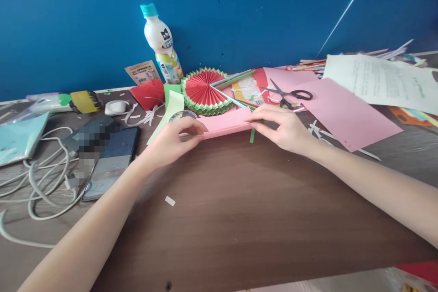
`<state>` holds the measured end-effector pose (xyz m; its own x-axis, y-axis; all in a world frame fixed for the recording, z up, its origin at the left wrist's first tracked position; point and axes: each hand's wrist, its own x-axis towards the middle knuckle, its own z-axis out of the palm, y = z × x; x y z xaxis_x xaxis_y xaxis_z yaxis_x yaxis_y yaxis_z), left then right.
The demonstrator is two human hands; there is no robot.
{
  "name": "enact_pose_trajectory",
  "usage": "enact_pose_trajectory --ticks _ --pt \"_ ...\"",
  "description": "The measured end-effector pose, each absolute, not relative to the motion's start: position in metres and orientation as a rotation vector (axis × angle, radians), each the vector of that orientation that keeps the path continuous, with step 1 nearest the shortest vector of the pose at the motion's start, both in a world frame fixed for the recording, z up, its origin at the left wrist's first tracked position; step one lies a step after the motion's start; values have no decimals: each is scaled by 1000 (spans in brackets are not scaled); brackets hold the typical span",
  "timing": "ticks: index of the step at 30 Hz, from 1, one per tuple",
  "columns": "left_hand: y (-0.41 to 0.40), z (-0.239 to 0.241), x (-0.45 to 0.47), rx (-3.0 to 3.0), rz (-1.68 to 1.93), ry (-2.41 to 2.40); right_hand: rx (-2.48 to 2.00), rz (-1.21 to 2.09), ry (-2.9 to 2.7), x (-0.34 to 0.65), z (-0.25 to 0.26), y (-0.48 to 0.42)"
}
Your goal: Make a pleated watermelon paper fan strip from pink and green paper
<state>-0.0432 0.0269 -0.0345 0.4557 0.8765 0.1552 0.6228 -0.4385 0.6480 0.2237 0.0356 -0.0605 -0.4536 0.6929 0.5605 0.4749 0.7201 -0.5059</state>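
A strip of folded pink paper (pixel 226 124) is stretched between my two hands, over the middle of the table. My left hand (pixel 181 136) pinches its left end between thumb and fingers. At the other end, my right hand (pixel 282 127) grips the paper the same way. Just behind the strip lies a round pleated paper fan (pixel 207 89), red with green and white edges. Black scissors (pixel 285 94) rest beyond my right hand. A roll of clear tape (pixel 184 115) is partly hidden behind my left hand.
A bottle (pixel 160 45) stands against the blue wall (pixel 239 13). On the left lie a phone (pixel 114 159), white cables (pixel 34 182) and a white mouse (pixel 115 107). Pink sheets (pixel 352 112) and a printed page (pixel 379 82) spread over the right. A small paper scrap (pixel 170 200) lies in front.
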Motion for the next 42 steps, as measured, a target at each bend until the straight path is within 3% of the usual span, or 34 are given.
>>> enact_pose_trajectory --ticks 8,13,24,31,42 --pt "15 -9 -34 2001 970 1363 -963 443 -1968 225 -31 26" --pt "12 -1 -32 1705 1132 1195 -909 535 -1739 227 -12 16" --pt "31 -31 -39 1534 600 1236 -1178 1018 -1966 228 -58 45" --pt "36 -33 -43 1884 391 1394 -1173 969 -2041 228 -67 45" --pt "35 -41 -43 1933 344 1320 -1131 820 -2135 226 -70 42"
